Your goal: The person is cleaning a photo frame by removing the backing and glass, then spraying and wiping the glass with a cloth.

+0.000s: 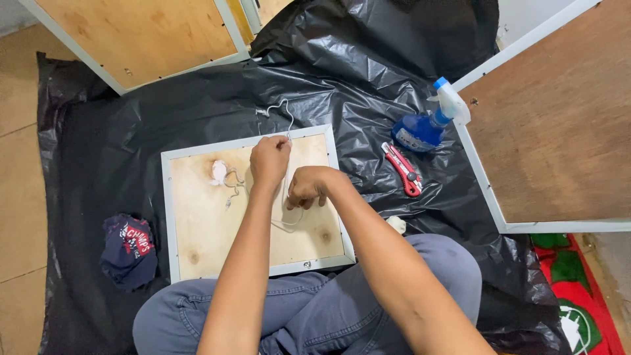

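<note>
1. My left hand [270, 160] is closed, fingers pinching the white string [284, 115] near the top edge of the framed wooden panel [197, 223].
2. My right hand [309, 187] is curled into a loose fist, pinching the same string lower down, over the middle of the panel.
3. The string loops past the panel's top edge onto the black plastic sheet [118, 131]; a slack loop hangs below my right hand.
4. The panel lies flat on the sheet, back side up, touching my knees.
5. A white wad [219, 172] sits on the panel, left of my left hand.
6. Right of the panel: red utility knife [403, 169], blue spray bottle [424, 125].
7. Left: a dark blue cloth [129, 250].
</note>
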